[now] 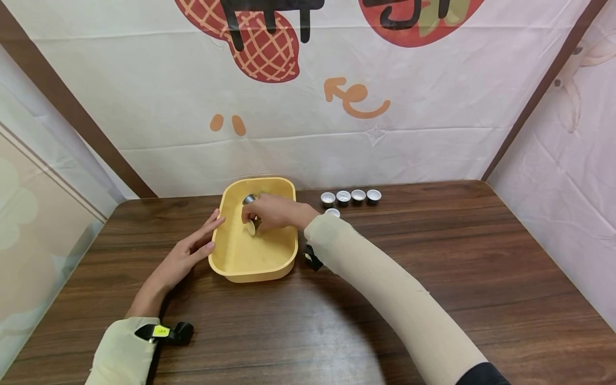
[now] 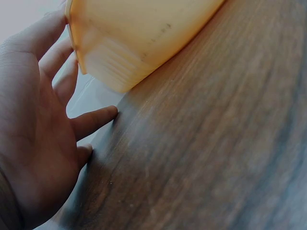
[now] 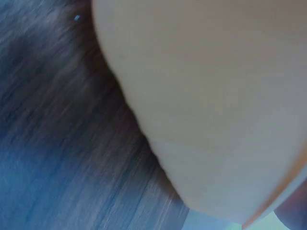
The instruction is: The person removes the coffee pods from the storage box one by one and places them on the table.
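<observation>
My right hand (image 1: 271, 210) reaches down into a yellow plastic basin (image 1: 255, 270). Its thumb and fingers pinch a small coffee capsule (image 1: 251, 228), dark-bodied with a round pale lid, tilted on its side and partly covered by the hand. Just beyond the fingers, another capsule (image 1: 248, 199) lies in the basin. My left hand (image 1: 185, 255) rests against the basin's left side with its fingers spread along the rim. In the left wrist view, the fingers of the left hand (image 2: 38, 115) are extended beside the basin's outer wall (image 2: 129, 38).
Several foil-topped black capsules stand in a row (image 1: 358, 196) at the back of the table, right of the basin. One more capsule (image 1: 332, 213) is in front of the row's left end, close to the right wrist. A printed cloth wall (image 1: 308, 155) rises behind the wooden table (image 1: 457, 256).
</observation>
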### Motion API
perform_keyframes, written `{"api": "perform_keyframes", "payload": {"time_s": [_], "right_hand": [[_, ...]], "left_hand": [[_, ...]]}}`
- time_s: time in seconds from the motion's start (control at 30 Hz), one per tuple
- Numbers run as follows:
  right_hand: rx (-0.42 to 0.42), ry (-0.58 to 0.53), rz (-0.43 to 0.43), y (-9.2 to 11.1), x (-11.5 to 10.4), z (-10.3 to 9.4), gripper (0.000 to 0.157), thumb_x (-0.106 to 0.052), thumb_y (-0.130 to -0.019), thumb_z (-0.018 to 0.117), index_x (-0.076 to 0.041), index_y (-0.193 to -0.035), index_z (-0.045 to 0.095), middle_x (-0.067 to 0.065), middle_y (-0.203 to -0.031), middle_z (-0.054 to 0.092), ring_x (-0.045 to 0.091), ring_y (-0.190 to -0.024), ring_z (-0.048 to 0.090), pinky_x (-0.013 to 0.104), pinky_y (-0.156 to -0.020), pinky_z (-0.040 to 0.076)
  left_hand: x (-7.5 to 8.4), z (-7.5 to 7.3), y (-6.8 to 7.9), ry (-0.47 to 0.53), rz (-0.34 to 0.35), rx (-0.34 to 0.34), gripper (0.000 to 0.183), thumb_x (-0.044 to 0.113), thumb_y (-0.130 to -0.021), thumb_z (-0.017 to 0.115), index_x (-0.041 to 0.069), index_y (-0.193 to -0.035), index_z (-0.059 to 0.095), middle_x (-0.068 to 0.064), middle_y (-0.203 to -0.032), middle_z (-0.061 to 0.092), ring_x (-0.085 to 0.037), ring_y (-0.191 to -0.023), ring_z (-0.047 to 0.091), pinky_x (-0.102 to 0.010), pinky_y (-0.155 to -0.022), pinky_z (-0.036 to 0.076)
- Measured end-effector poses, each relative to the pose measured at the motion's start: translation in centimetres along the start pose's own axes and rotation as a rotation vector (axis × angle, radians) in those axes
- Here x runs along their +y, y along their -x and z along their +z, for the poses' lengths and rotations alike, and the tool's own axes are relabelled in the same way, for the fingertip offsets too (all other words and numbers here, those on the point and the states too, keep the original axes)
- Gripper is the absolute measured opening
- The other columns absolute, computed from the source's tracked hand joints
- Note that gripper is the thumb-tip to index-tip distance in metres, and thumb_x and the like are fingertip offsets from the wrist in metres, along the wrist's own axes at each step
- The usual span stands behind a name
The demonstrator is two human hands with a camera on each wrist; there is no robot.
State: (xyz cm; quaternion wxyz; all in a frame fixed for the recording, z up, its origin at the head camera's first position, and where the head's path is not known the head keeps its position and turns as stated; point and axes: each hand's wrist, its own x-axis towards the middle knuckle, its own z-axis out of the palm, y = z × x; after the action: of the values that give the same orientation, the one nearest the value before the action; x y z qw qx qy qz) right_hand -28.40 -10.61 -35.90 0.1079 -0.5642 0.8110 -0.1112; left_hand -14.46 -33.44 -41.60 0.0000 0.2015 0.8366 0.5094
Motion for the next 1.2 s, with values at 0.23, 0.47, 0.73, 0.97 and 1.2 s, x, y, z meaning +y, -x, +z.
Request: {"api": "perform_keyframes", "payload": {"time_s": [0.23,0.47,0.73,0.97,1.2], "right_hand": [[0.098,-0.08,-0.06,1.6,0.0,-0.8,0.034,-0.014,-0.081,0.078,-0.008,-0.113,0.066,-0.004,-0.104,0.065,0.007,-0.094,0.059,0.017,-0.082,0.042],[0.261,-0.228,-0.038,4.3,0.8,-1.5,0.035,-0.015,-0.082,0.078,-0.011,-0.115,0.066,-0.006,-0.107,0.066,0.005,-0.095,0.059,0.024,-0.078,0.048],[0.444,-0.292,0.003,7.7,2.5,-1.6,0.032,-0.014,-0.081,0.078,-0.014,-0.111,0.067,-0.006,-0.103,0.069,0.004,-0.091,0.061,0.023,-0.075,0.05],[0.55,-0.418,0.039,10.7,3.6,-1.5,0.035,-0.009,-0.079,0.079,-0.012,-0.112,0.067,-0.003,-0.103,0.067,0.009,-0.082,0.065,0.025,-0.073,0.052],[0.642,-0.492,0.103,13.3,4.8,-0.7,0.037,-0.013,-0.077,0.081,-0.017,-0.111,0.067,-0.008,-0.102,0.065,0.01,-0.082,0.064,0.032,-0.073,0.051]], "left_hand": [[0.1,0.0,0.0,-0.002,-0.004,0.008,0.054,0.004,-0.1,0.046,0.018,-0.151,0.033,0.004,-0.16,0.011,-0.006,-0.142,0.015,-0.009,-0.098,0.026],[0.1,0.0,-0.1,-0.011,-0.01,0.01,0.054,0.004,-0.1,0.047,0.018,-0.151,0.033,0.005,-0.159,0.011,-0.004,-0.141,0.018,-0.009,-0.098,0.026],[0.0,0.0,0.0,-0.018,-0.015,0.006,0.055,0.006,-0.101,0.047,0.02,-0.151,0.032,0.005,-0.16,0.01,-0.004,-0.141,0.018,-0.009,-0.098,0.027],[0.1,0.1,0.0,-0.028,-0.014,0.011,0.054,0.006,-0.101,0.047,0.019,-0.151,0.033,0.005,-0.16,0.011,-0.005,-0.141,0.017,-0.008,-0.098,0.026],[0.1,0.1,-0.1,-0.03,-0.019,0.011,0.055,0.005,-0.1,0.048,0.019,-0.151,0.032,0.004,-0.16,0.01,-0.008,-0.143,0.013,-0.008,-0.098,0.025]]}}
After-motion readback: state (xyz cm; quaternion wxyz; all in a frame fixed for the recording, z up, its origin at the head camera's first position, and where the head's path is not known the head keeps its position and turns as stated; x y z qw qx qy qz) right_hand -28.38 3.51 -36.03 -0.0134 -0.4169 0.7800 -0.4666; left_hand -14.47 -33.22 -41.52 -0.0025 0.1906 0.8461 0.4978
